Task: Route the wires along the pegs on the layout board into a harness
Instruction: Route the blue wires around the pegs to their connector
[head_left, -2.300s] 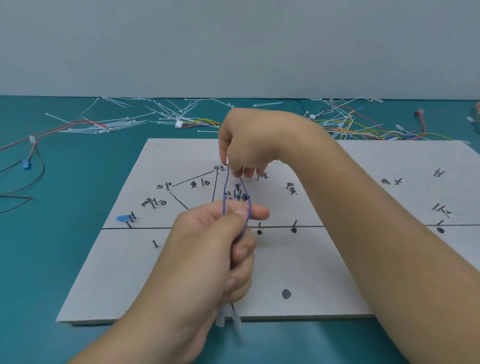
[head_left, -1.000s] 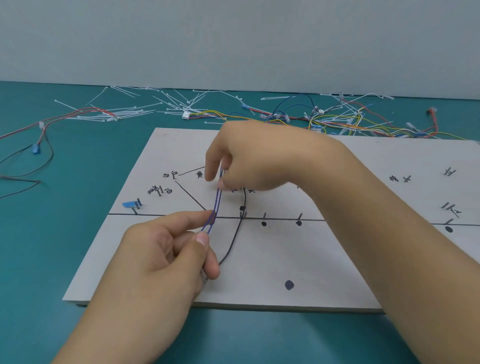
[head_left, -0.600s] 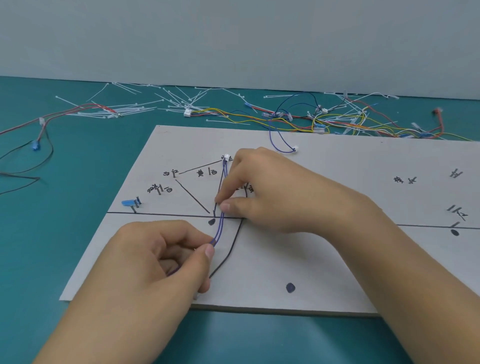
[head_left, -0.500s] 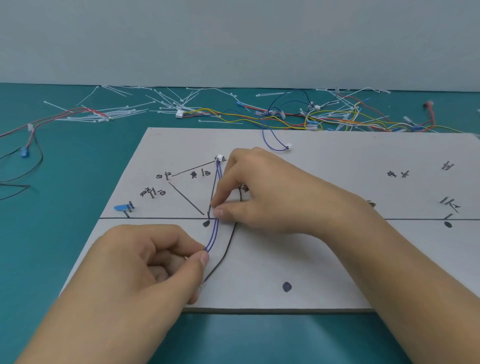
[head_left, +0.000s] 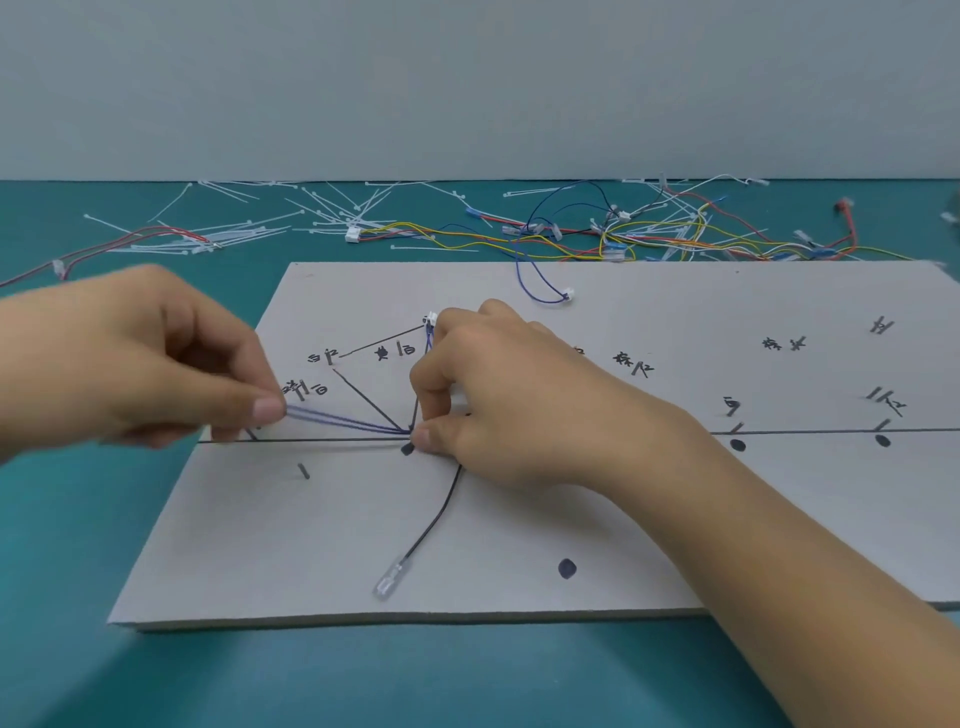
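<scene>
Head camera: I look down on a grey layout board (head_left: 311, 545) lying on a teal table (head_left: 78, 597), with both bare hands over its left half.
Purple wires: I see the purple wires (head_left: 343, 422) as a pair running from a white connector (head_left: 430, 317) near the board's middle down to a sharp bend by the long drawn line. From there they stretch taut to the left, just above that line.
Left hand: my left hand (head_left: 156, 358) pinches the free end of the pair between thumb and forefinger, past the board's left edge, with the other fingers curled under.
Right hand: my right hand (head_left: 519, 410) sits on the board with its fingers curled. Thumb and forefinger close on the pair right at the bend and hold it to the surface. Whether a peg stands there I cannot tell, as the fingertips cover it.
Pegs: short dark pegs (head_left: 304, 470) stand among the handwritten marks.
Black wire: a black wire (head_left: 436, 514) comes out from under the right hand toward the near edge and ends in a clear terminal (head_left: 387, 584).
Behind the board: loose wires (head_left: 649, 234) in yellow, red and blue lie tangled, with white cable ties (head_left: 249, 228) scattered to their left.
</scene>
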